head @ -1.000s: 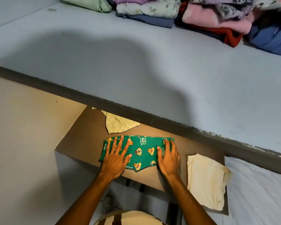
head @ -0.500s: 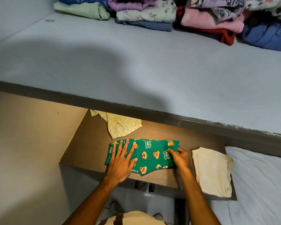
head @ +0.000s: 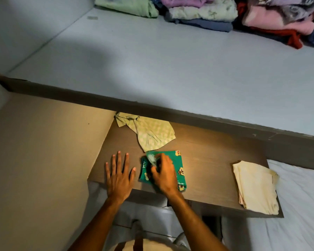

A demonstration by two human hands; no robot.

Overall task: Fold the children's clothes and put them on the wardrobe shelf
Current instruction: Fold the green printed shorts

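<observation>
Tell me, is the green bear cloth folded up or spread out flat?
Folded. The green printed garment is a compact, roughly square bundle on the wooden board, with the right hand pressing on it.

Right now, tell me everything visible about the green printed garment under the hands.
The green garment is soft fabric with small orange cartoon faces and pale lettering. It lies folded into a compact, roughly rectangular bundle on the brown wooden surface, near the front edge. The right hand rests on top, covering its middle. The left hand lies flat beside it, apart. Its far corner meets the pale yellow-green cloth.
</observation>
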